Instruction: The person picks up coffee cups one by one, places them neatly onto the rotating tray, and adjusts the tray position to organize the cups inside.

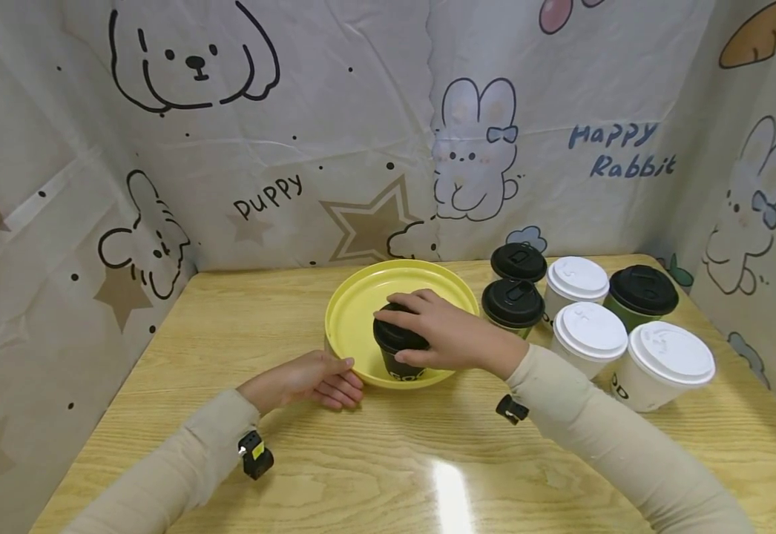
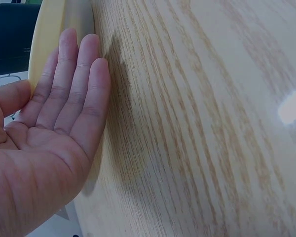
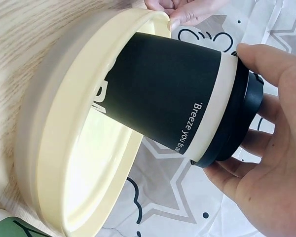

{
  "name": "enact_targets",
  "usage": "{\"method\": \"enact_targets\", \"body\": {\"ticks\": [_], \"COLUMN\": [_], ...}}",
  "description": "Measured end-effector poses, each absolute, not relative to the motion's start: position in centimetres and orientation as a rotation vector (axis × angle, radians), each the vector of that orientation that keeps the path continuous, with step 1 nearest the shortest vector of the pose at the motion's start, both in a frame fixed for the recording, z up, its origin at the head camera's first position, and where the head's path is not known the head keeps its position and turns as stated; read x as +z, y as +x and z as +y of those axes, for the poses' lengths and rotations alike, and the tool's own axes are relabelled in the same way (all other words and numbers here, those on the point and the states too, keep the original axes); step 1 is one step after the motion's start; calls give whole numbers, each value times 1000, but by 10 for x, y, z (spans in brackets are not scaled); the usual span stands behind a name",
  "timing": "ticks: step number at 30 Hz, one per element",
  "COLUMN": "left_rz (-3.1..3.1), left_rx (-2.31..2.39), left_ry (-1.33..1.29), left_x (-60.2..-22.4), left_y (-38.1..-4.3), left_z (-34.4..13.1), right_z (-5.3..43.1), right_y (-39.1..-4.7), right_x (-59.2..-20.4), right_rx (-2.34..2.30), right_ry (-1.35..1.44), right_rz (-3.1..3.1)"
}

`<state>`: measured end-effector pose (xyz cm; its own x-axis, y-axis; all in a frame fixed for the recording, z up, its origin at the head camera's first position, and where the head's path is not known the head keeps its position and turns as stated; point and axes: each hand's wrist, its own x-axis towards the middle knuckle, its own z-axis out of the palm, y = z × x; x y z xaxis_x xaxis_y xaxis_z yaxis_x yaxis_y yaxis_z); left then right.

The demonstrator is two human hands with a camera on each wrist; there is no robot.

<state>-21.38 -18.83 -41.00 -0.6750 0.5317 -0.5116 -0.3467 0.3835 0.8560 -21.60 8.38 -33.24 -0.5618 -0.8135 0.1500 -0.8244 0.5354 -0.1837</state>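
Observation:
A black paper cup (image 3: 158, 89) with a cream band and a black lid (image 1: 395, 337) is in the round yellow tray (image 1: 354, 297), standing near its front edge. From above, my right hand (image 1: 444, 334) grips the cup by its lid, thumb on one side and fingers on the other. My left hand (image 1: 314, 382) is at the tray's front-left edge. Its thumb lies on the rim and its nearly straight fingers (image 2: 71, 74) run along the outer wall, holding the edge between them.
Right of the tray stand several lidded cups: black-lidded ones like the one beside the rim (image 1: 513, 304), and white ones such as the nearest (image 1: 670, 363). All are on the wooden table (image 1: 361, 467). A printed cloth (image 1: 361, 133) hangs behind and along the sides.

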Motion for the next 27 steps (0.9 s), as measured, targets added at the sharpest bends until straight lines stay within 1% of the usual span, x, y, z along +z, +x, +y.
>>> {"method": "enact_targets", "body": {"ticks": [17, 22, 27], "left_rz": [1861, 1859, 1858], "left_rx": [1401, 1402, 1406], "left_ry": [149, 152, 153], "left_x": [-408, -409, -409], "left_y": [-212, -211, -212], "left_z": [-188, -188, -188], "right_z": [85, 88, 99], "right_y": [-214, -211, -204], "right_x": [-334, -335, -337], "right_rx": [381, 471, 572], "right_ry": [1429, 1407, 1321], "right_rz": [-2734, -2775, -2795]}}
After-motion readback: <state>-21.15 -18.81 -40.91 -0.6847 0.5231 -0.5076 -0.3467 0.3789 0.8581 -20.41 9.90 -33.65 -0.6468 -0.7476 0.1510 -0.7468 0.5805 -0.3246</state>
